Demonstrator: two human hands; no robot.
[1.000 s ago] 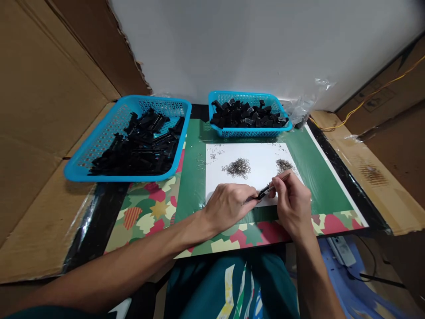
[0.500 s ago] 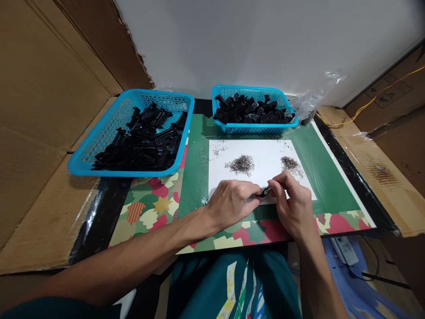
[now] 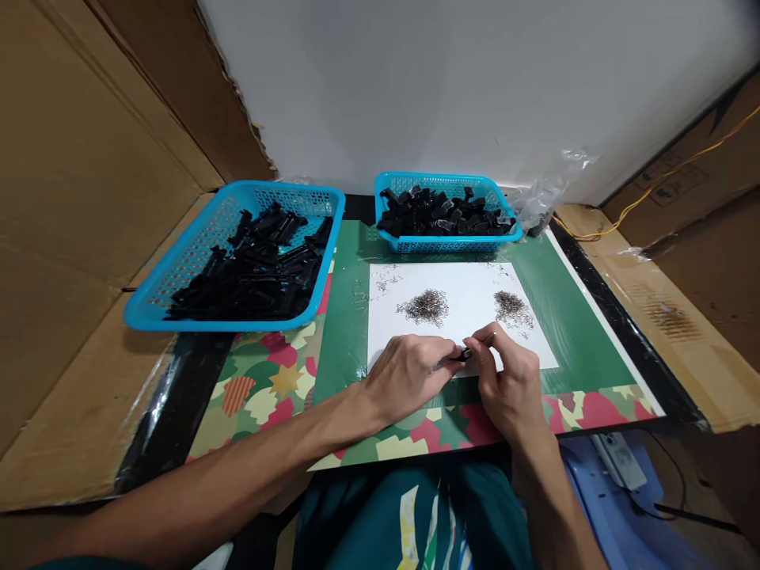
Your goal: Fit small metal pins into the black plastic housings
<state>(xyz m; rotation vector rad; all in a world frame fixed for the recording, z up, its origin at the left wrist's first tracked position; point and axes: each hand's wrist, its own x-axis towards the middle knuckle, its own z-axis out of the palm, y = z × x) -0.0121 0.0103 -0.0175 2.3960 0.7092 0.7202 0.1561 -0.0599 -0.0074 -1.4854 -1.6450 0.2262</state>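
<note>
The black part (image 3: 466, 355) is pinched in the closed thumb and fingers of my left hand (image 3: 408, 370), its body mostly hidden; from my remote view, its long axis seems to run across toward my right hand (image 3: 511, 381). Those fingertips close on a slim metal tool (image 3: 490, 339), right beside the exposed end, nearer it than the pile of wire pieces (image 3: 427, 306) beyond, on the white sheet (image 3: 469, 297).

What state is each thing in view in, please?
Left hand, closed on a black part
Right hand, pinching a slim tool
Larger basket, open, partly filled
Smaller basket, open, well filled
White sheet, flat
Left heap, loose
Right heap, loose
Plastic bag, crumpled
</note>
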